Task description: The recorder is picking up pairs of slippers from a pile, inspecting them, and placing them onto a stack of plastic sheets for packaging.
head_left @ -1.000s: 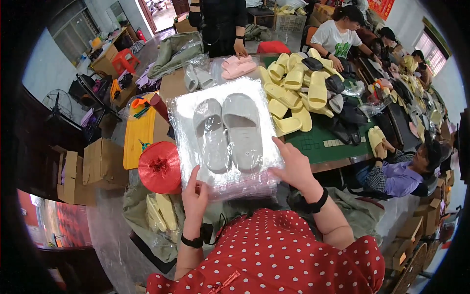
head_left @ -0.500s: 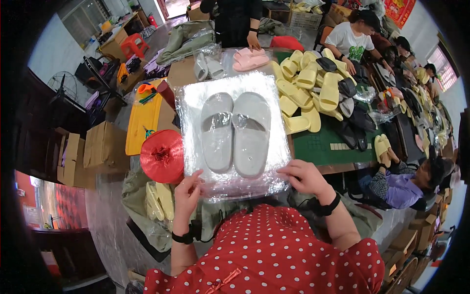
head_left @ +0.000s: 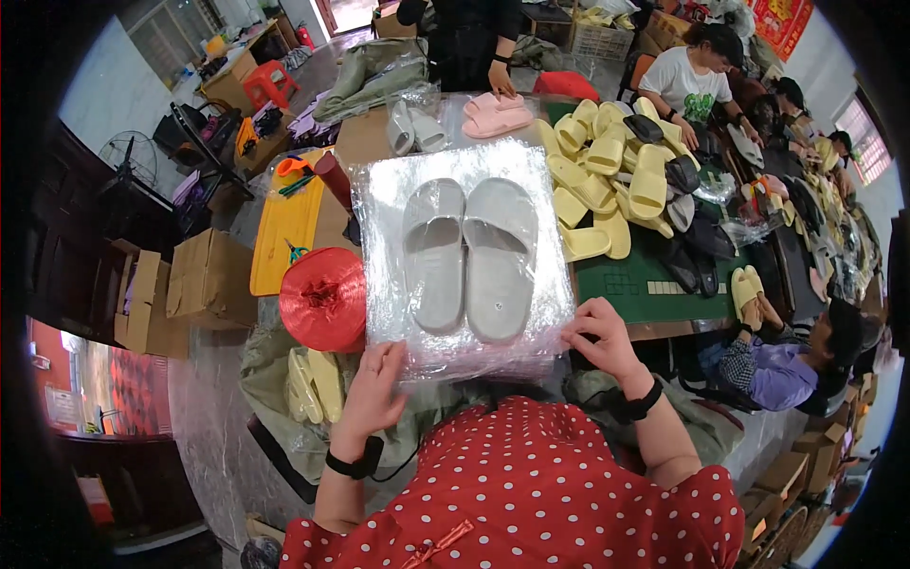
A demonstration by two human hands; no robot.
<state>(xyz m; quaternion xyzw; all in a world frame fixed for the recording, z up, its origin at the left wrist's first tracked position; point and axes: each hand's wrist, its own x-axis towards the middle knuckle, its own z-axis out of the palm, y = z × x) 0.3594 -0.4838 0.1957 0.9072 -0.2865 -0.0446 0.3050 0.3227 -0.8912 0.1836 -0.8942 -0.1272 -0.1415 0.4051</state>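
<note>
"Grey slippers (head_left: 498,289): lying where?"

"Midway between side edges of silvery plastic stack (head_left: 384,199)."

"Hands?"

"Left hand (head_left: 374,387) half-curled at near left corner, right hand (head_left: 605,339) likewise at near right; pinching or merely touching, impossible to tell."

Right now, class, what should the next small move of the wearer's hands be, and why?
Probably draw the near edge of the plastic gently taut: it looks wrinkled there, the left hand is at its near left corner and the right hand at its near right, while the grey slippers lie side by side beyond that edge.
</note>
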